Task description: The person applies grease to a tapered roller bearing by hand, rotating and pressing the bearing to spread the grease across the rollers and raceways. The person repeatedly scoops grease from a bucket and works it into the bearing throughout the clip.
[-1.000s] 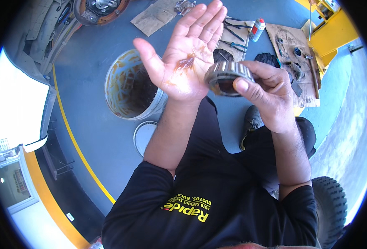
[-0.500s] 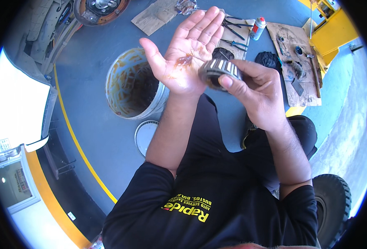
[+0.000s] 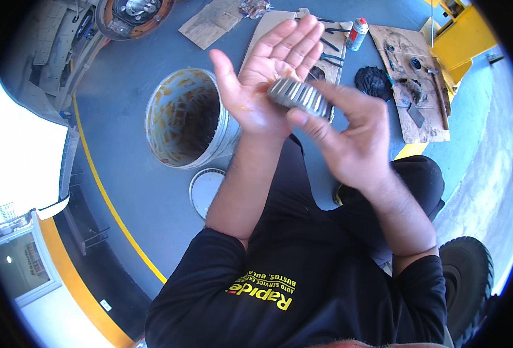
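Observation:
Palm up, my left hand [image 3: 262, 93] is spread flat, with a smear of brown grease [image 3: 263, 88] on the palm. My right hand [image 3: 355, 130] grips a tapered roller bearing [image 3: 300, 97] between thumb and fingers. The bearing is tilted, its steel rollers showing along the side, and its edge meets the greasy palm. Part of its far rim is hidden behind my right fingers. Beyond my left wrist stands an open bucket [image 3: 155, 124], its inner wall streaked with amber grease.
A round lid [image 3: 205, 194] lies by the bucket. Pliers [image 3: 332, 58] and a spray can [image 3: 357, 35] are beyond my hands. Dirty cardboard [image 3: 404, 124] at right carries small parts and a hammer [image 3: 439, 93]. A tyre [image 3: 468, 284] stands at lower right, a wheel hub [image 3: 134, 11] at upper left.
The bearing has moved a little left onto the greasy palm and tipped, so more of its rollers show. My left hand has shifted slightly right and stays open.

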The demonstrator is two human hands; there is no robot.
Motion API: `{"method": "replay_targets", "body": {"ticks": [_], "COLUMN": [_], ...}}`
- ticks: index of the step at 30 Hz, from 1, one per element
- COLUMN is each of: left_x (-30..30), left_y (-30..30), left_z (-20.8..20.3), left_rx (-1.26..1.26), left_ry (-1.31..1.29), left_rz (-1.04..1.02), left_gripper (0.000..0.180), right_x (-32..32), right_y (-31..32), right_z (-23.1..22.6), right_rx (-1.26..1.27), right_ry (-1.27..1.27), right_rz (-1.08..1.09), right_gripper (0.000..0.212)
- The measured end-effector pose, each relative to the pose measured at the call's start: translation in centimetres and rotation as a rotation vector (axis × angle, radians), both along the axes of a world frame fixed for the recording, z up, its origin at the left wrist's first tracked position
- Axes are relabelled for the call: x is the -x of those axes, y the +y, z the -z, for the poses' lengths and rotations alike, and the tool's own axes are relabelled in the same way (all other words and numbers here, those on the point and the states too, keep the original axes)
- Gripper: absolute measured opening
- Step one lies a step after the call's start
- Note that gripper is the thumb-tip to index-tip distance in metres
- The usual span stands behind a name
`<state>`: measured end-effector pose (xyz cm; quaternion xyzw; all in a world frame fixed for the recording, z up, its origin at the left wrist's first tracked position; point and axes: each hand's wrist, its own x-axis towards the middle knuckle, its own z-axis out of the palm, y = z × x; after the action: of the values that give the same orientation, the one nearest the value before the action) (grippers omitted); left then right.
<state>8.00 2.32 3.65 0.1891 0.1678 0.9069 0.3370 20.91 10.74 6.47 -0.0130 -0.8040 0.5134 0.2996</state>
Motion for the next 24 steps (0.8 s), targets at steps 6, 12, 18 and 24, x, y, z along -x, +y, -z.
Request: {"method": "replay_targets", "body": {"ticks": [6, 12, 18, 24], "left_x": [0.4, -0.2, 0.3, 0.2], "left_y": [-0.9, -0.9, -1.6, -1.6], "left_z": [0.3, -1.1, -1.9, -2.1], "left_rx": [0.072, 0.119, 0.028, 0.069], "left_ry": [-0.021, 0.182, 0.028, 0.236], "left_rz": [-0.015, -0.027, -0.03, -0.049], "left_gripper": [0.107, 0.113, 0.117, 0.116], "right_x": [-0.5, 0.2, -0.1, 0.4], "right_y": [0.6, 0.0, 0.0, -0.5], "right_z": [-0.6, 0.4, -0.4, -0.2], "right_rx": [0.155, -0.115, 0.318, -0.178], "right_ry": [-0.161, 0.058, -0.043, 0.104], "right_rz": [-0.107, 0.08, -0.18, 0.089], "right_gripper": [0.039, 0.036, 0.037, 0.037]}}
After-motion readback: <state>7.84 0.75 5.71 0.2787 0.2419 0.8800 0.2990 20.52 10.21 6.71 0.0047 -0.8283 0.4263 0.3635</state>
